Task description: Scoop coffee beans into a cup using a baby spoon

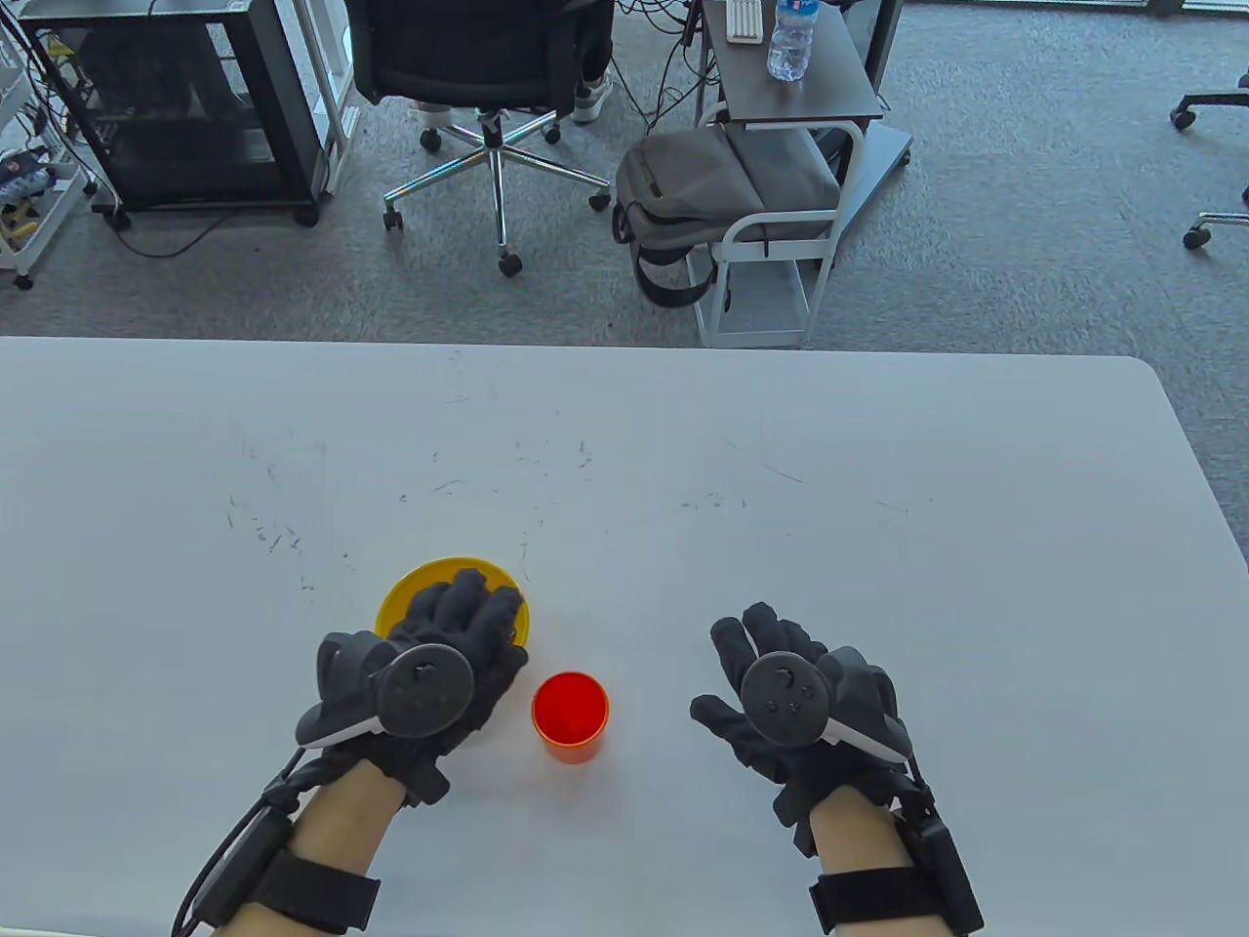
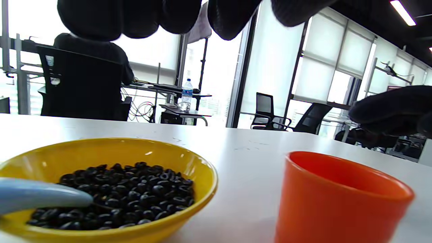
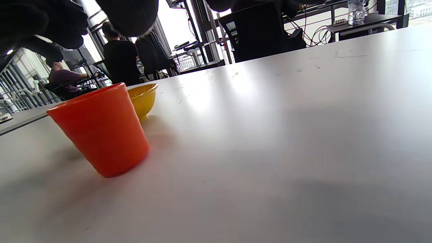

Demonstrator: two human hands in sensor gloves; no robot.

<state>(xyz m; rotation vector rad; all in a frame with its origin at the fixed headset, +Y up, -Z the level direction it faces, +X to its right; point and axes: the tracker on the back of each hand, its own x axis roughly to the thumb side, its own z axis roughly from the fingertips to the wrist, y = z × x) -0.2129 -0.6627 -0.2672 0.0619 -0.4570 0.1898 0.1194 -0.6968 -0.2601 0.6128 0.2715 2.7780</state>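
A shallow round yellow plastic bowl [image 2: 111, 189] stands on the white desk [image 1: 781, 488], left of centre and near the front edge. It contains a layer of dark roasted coffee beans [image 2: 125, 195]. A pale blue plastic baby spoon [image 2: 37, 197] enters the bowl from the left edge of the left wrist view, its end lying on the beans. Just beside the bowl, to its right and nearer the person, stands an upright orange plastic cup [image 1: 570, 715]; bowl and cup are close, but contact cannot be confirmed. No beans are visible in the cup.

The left hand [image 1: 444, 664] in its black sensor glove is positioned above the bowl, covering most of it in the table view. The fingers hang loosely uncurled over the beans; whether any finger touches the spoon cannot be determined.

The right hand [image 1: 781, 698] is positioned over the desk to the right of the cup, apart from it, fingers spread and holding nothing.
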